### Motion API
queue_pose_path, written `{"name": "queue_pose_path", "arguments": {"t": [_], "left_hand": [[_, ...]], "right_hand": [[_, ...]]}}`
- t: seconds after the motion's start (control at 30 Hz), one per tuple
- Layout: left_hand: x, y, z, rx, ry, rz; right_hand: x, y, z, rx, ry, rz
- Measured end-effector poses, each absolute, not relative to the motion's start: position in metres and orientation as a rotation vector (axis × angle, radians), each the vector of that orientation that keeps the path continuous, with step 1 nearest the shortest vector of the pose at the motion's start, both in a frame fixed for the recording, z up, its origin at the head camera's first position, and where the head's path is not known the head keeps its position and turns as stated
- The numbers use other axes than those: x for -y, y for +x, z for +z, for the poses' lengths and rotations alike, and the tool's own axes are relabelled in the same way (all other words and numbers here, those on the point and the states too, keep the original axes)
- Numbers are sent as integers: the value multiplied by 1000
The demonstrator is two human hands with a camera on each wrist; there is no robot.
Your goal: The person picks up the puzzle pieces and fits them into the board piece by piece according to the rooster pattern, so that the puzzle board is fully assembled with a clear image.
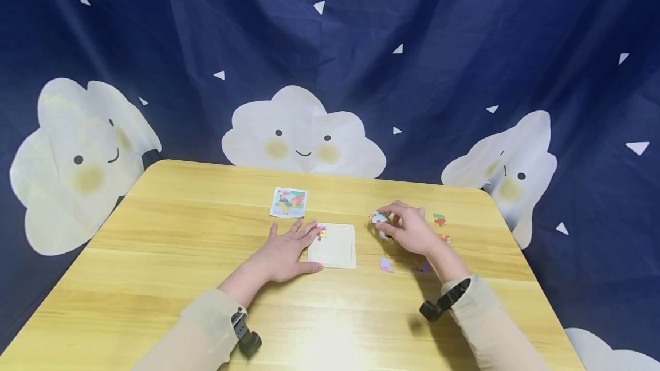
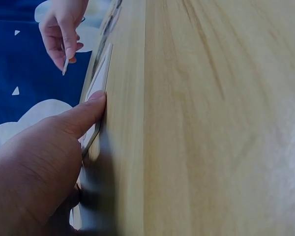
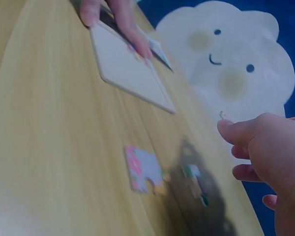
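Observation:
My right hand (image 1: pixel 412 231) pinches a light-blue jigsaw puzzle piece (image 1: pixel 378 217) between thumb and fingertips, raised over the table to the right of the tray. In the right wrist view only a sliver of that piece (image 3: pixel 222 115) shows past the thumb. My left hand (image 1: pixel 286 251) lies with fingers spread at the left side of a white square puzzle tray (image 1: pixel 337 249). Its thumb (image 2: pixel 91 110) rests on the tray's edge. The index fingertip is right beside a small colourful puzzle piece (image 1: pixel 322 233) in the tray's upper left corner.
A picture card (image 1: pixel 289 202) lies behind the tray. Loose puzzle pieces lie to the right, among them a lilac one (image 1: pixel 386 264), a green-and-red one (image 1: pixel 439 220) and an orange one (image 1: pixel 444 238). A blue curtain (image 1: pixel 361 44) with clouds hangs behind the wooden table (image 1: pixel 206 205).

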State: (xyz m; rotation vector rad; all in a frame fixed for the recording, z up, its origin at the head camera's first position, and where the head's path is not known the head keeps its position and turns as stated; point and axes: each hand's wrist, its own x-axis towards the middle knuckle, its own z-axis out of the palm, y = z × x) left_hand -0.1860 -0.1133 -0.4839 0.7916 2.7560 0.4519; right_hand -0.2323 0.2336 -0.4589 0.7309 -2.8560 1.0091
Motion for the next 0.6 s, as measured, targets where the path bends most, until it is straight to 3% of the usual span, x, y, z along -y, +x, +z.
{"name": "queue_pose_path", "arguments": {"t": [0.6], "left_hand": [[114, -186, -484, -2747, 777, 475]], "right_hand": [[-178, -225, -474, 2880, 890, 1018]]}}
